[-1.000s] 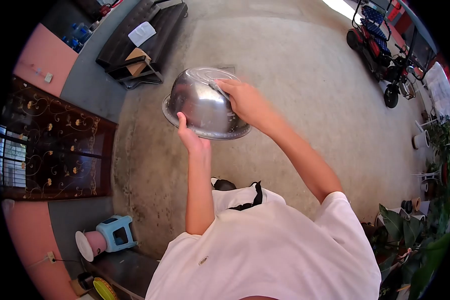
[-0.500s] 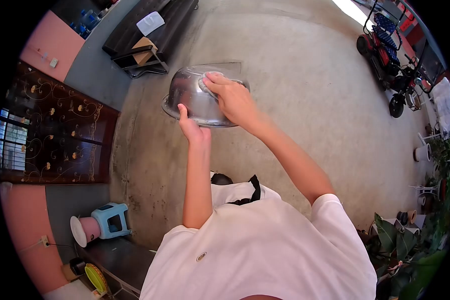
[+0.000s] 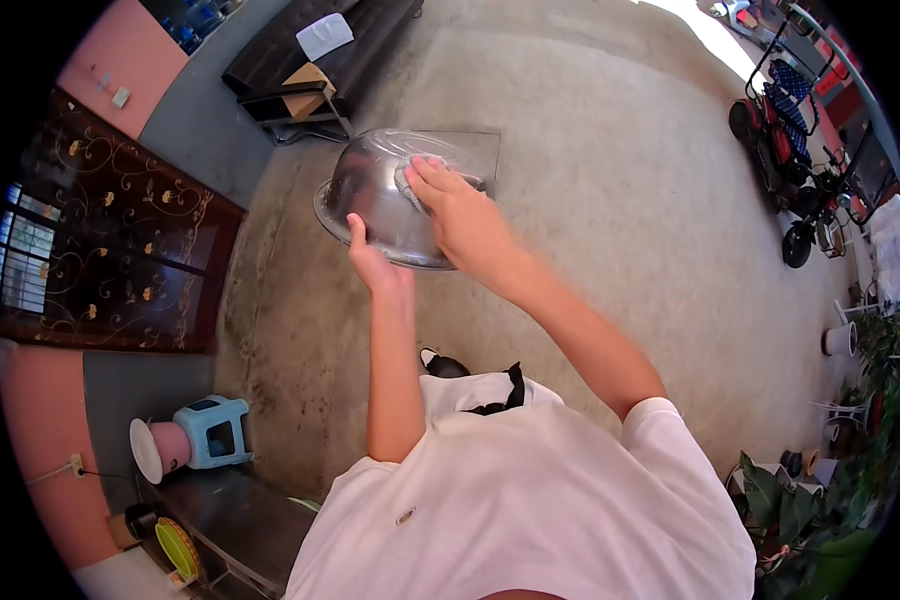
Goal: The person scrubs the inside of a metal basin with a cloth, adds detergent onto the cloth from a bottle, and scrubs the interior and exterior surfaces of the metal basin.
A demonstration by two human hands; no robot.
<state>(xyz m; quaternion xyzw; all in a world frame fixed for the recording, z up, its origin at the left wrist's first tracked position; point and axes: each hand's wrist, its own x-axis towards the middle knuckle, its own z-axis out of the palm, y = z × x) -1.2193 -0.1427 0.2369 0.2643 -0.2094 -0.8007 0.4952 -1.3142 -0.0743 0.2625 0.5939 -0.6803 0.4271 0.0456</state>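
Note:
A shiny metal basin (image 3: 365,185) is held out in front of me, tilted with its rounded outer side facing me. My left hand (image 3: 375,265) grips its near rim, the thumb lying on the outside and the other fingers hidden behind the metal. Against the outer wall, my right hand (image 3: 467,218) presses a wadded greyish cloth or scrubbing pad (image 3: 407,183); its exact kind is hard to make out. The fingers of that hand are bent over the wad.
A dark sofa (image 3: 300,50) carries a white item and a cardboard box (image 3: 308,90). At left, a blue stool (image 3: 217,432) lies on a dark table (image 3: 235,510). A red three-wheeler (image 3: 780,140) stands at right, above potted plants (image 3: 770,500). Concrete floor (image 3: 590,150) spreads below.
The basin has tipped a little, its left rim now lower. My right hand and the wad remain on its outer wall, slightly shifted. The whole view has turned slightly.

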